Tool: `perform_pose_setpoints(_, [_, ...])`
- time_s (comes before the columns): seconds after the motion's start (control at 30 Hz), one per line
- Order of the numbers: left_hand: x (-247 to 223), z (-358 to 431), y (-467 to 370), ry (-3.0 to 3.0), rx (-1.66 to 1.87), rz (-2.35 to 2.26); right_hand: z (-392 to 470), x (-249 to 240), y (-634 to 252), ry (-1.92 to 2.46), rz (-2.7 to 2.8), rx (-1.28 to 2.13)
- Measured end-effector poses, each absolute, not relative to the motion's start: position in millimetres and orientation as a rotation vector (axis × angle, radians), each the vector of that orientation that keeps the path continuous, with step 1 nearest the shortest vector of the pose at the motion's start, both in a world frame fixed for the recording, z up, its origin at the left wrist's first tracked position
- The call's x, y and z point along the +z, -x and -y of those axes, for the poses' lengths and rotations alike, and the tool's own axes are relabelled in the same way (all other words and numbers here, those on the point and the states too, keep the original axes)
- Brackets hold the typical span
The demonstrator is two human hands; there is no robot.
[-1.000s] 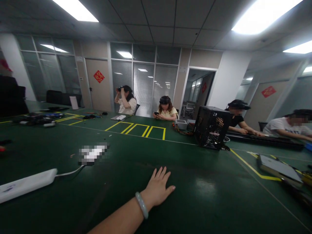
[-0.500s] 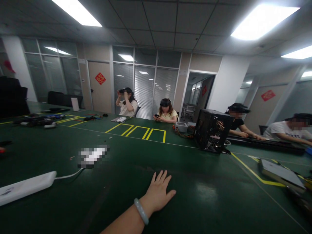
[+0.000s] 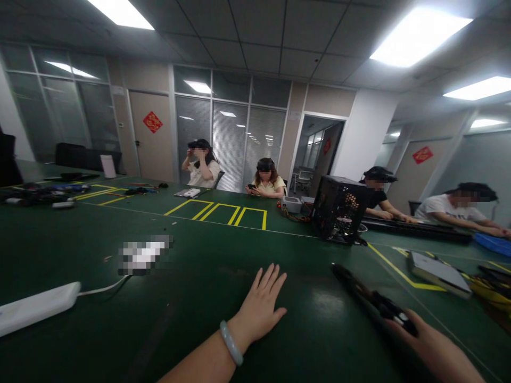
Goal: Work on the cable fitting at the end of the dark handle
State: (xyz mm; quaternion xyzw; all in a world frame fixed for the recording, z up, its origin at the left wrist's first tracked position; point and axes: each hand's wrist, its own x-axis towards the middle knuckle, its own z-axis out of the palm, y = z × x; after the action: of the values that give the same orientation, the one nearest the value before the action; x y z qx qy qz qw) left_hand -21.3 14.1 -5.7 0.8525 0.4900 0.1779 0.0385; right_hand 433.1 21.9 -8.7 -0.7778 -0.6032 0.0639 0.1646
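Observation:
My left hand (image 3: 260,299) lies palm down on the green table (image 3: 191,287), its fingers stretched out and a pale bangle (image 3: 230,343) round the wrist. Nothing is in it. At the lower right, my right hand (image 3: 433,338) grips a long black tool with a narrow tip (image 3: 369,298). The tool slants up and left, its tip pointing away from me. Blur hides its exact kind, and part of the fingers is out of sight behind it.
A black computer case (image 3: 339,210) stands beyond the tool. To the right lies a flat grey metal box (image 3: 437,271). A white power strip (image 3: 40,308) rests at left, near a blurred-out item (image 3: 143,255). Several people sit across the table; yellow tape marks its surface.
My right hand has come into view from the lower right with the long black tool. My left hand stays flat on the table. The view has turned slightly right.

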Motion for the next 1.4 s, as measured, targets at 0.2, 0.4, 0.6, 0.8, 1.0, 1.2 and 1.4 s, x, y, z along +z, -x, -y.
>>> perform_pose_setpoints(0.2, [4,4,3,-2.929,0.671,-1.32,-13,12,-283,1.756,2.199,0.325])
perform_pose_setpoints(0.4, [2,5,5,-2.998,0.699,-1.359,-9,14,-191,1.42,2.422,0.3])
perform_pose_setpoints(0.6, [-10,-10,19,-2.734,0.61,-1.524,-11,6,-166,1.412,2.388,0.373])
perform_pose_setpoints(0.8, [-12,-14,24,-2.589,0.524,-1.503,13,5,-237,1.629,2.251,0.348])
perform_pose_setpoints(1.0, [-9,-16,27,-2.531,0.499,-1.453,58,-10,-405,1.912,2.008,0.204])
perform_pose_setpoints(1.2, [-12,-17,27,-2.522,0.469,-1.483,134,-48,-566,2.13,1.614,-0.12])
perform_pose_setpoints(1.4, [-16,-13,28,-2.6,0.521,-1.472,201,-97,-608,2.371,1.032,0.006])
